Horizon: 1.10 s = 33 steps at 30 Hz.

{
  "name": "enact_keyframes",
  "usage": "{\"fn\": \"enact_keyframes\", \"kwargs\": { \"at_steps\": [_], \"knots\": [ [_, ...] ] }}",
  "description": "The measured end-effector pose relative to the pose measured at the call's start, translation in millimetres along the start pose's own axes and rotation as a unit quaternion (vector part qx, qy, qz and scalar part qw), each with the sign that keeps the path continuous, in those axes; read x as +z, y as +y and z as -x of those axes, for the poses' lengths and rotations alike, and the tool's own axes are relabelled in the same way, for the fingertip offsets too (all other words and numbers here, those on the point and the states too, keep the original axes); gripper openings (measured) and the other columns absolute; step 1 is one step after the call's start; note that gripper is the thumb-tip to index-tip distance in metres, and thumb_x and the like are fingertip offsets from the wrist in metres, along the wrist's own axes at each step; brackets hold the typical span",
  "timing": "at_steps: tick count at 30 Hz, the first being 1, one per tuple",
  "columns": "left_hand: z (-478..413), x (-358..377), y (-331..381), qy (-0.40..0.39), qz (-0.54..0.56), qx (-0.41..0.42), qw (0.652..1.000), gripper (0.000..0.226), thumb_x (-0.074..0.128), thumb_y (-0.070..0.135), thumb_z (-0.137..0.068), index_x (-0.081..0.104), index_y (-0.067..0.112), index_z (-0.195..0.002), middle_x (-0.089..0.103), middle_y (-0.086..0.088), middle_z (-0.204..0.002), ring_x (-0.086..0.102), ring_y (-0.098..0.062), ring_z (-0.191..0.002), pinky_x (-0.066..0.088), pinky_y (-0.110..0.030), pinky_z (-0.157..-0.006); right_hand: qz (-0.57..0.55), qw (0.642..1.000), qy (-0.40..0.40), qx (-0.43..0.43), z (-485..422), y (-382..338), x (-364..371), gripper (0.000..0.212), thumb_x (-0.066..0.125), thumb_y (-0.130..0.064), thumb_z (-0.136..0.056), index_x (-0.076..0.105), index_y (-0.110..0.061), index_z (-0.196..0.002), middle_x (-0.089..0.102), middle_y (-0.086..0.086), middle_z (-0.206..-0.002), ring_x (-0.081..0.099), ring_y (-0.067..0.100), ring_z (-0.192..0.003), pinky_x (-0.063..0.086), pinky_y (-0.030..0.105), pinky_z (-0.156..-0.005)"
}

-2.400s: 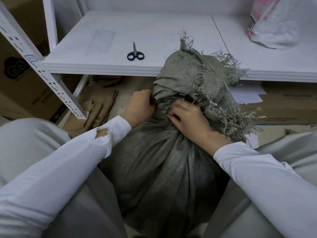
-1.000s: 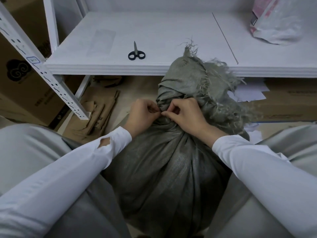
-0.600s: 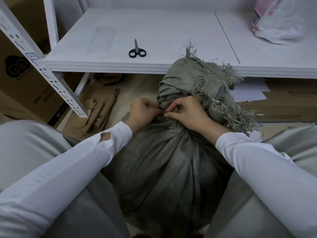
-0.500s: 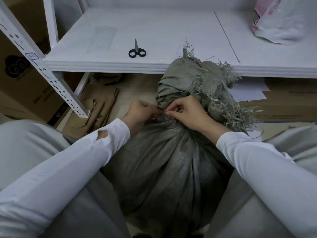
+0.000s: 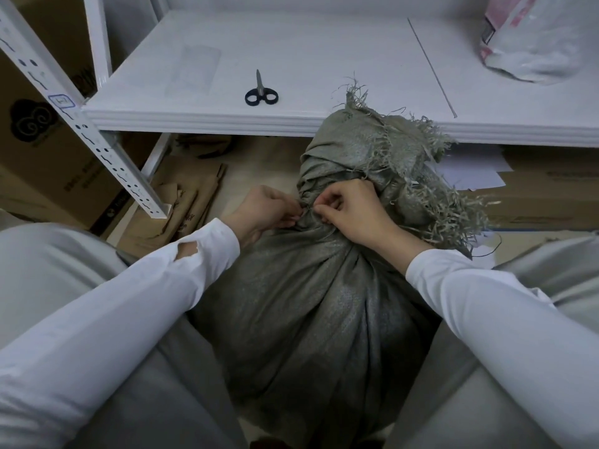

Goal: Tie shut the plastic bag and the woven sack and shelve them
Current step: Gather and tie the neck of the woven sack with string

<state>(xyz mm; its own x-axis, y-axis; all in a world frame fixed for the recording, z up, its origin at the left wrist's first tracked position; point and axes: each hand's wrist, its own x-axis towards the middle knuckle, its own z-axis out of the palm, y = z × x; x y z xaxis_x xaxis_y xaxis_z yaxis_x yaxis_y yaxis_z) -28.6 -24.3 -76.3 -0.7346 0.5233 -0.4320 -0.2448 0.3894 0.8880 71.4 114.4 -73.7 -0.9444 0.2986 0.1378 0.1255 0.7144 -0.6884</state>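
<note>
A full grey-green woven sack stands on the floor between my knees, its neck gathered and its frayed top flopped toward the right. My left hand and my right hand meet at the near side of the neck, each pinching a thin string that wraps it. The string's ends are too fine to follow. A white and pink plastic bag lies on the white shelf at the far right.
Black-handled scissors lie on the shelf near its front edge. A perforated white upright slants at left. Flattened brown cardboard and papers lie under the shelf, with cardboard boxes at left.
My hands came together from gripping the sack's neck to pinching the string at its near side. The frayed top has shifted slightly.
</note>
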Motion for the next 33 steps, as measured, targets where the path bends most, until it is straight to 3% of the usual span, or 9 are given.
{"fn": "enact_keyframes", "kwargs": {
  "at_steps": [3,7,11,14,17,20,24,27,33],
  "knots": [
    [2,2,-2,0.035,-0.047,0.04,0.997,0.008,0.064,-0.006,-0.081,0.071,-0.002,-0.078,0.066,-0.006,-0.064,0.059,-0.011,-0.057,0.055,-0.021,-0.057,0.031,0.999,0.018,0.009,-3,0,3,0.007,0.071,-0.016,-0.084,0.076,-0.011,-0.083,0.07,-0.002,-0.073,0.063,0.01,-0.066,0.047,0.018,-0.074],
    [1,2,-11,0.095,-0.118,0.102,0.983,0.024,0.071,0.001,-0.072,0.074,0.022,-0.06,0.072,-0.003,-0.069,0.068,-0.018,-0.071,0.059,-0.037,-0.078,0.07,0.996,0.046,0.029,-7,2,10,0.008,0.069,-0.015,-0.084,0.074,-0.01,-0.081,0.073,0.006,-0.08,0.065,0.024,-0.08,0.05,0.034,-0.085],
    [8,8,-13,0.104,-0.15,0.143,0.973,0.017,0.07,0.002,-0.075,0.076,0.017,-0.074,0.074,-0.002,-0.076,0.07,-0.017,-0.076,0.059,-0.039,-0.082,0.097,0.992,0.058,0.048,-8,3,17,0.008,0.066,-0.015,-0.084,0.072,-0.01,-0.082,0.072,0.009,-0.082,0.065,0.031,-0.085,0.052,0.039,-0.084],
    [16,13,-14,0.103,-0.223,0.244,0.938,0.017,0.065,0.002,-0.079,0.076,0.014,-0.082,0.073,-0.002,-0.079,0.068,-0.014,-0.072,0.058,-0.035,-0.079,0.108,0.991,0.062,0.051,-6,2,18,0.01,0.063,-0.015,-0.084,0.072,-0.01,-0.083,0.073,0.011,-0.085,0.065,0.032,-0.086,0.052,0.038,-0.084],
    [15,12,-15,0.08,-0.274,0.288,0.914,0.024,0.06,-0.002,-0.079,0.075,0.012,-0.091,0.072,-0.003,-0.078,0.066,-0.014,-0.071,0.056,-0.03,-0.076,0.105,0.991,0.061,0.05,-6,3,15,0.013,0.063,-0.013,-0.084,0.073,-0.007,-0.079,0.072,0.011,-0.08,0.066,0.03,-0.082,0.052,0.038,-0.082],
    [11,10,-14,0.055,-0.28,0.28,0.917,0.027,0.06,-0.003,-0.08,0.073,0.011,-0.099,0.068,-0.002,-0.073,0.062,-0.009,-0.067,0.052,-0.023,-0.074,0.067,0.995,0.053,0.052,-4,3,10,0.013,0.065,-0.012,-0.084,0.074,-0.006,-0.078,0.073,0.009,-0.078,0.067,0.023,-0.077,0.053,0.035,-0.078],
    [9,11,-14,0.035,-0.226,0.231,0.946,0.024,0.06,-0.005,-0.084,0.07,0.009,-0.101,0.062,0.002,-0.066,0.057,0.005,-0.055,0.046,-0.007,-0.064,0.018,0.998,0.018,0.06,-3,5,3,0.01,0.066,-0.014,-0.086,0.074,-0.009,-0.083,0.07,0.001,-0.076,0.063,0.01,-0.07,0.043,0.015,-0.07],
    [3,8,-16,0.02,-0.172,0.189,0.967,0.024,0.061,-0.006,-0.083,0.07,0.013,-0.094,0.063,0.002,-0.065,0.057,0.005,-0.052,0.047,-0.012,-0.063,-0.018,0.998,-0.004,0.052,-2,8,2,0.008,0.067,-0.012,-0.086,0.074,-0.01,-0.082,0.062,-0.011,-0.066,0.056,-0.002,-0.06,0.041,0.007,-0.061],
    [-1,4,-19,0.002,-0.157,0.176,0.972,0.022,0.068,0.0,-0.082,0.07,0.021,-0.083,0.069,-0.003,-0.072,0.062,-0.006,-0.061,0.052,-0.02,-0.07,-0.042,0.998,-0.028,0.042,1,13,3,0.007,0.067,-0.01,-0.087,0.072,-0.011,-0.083,0.061,-0.013,-0.067,0.057,-0.001,-0.061,0.042,0.013,-0.063]
  ]
}}
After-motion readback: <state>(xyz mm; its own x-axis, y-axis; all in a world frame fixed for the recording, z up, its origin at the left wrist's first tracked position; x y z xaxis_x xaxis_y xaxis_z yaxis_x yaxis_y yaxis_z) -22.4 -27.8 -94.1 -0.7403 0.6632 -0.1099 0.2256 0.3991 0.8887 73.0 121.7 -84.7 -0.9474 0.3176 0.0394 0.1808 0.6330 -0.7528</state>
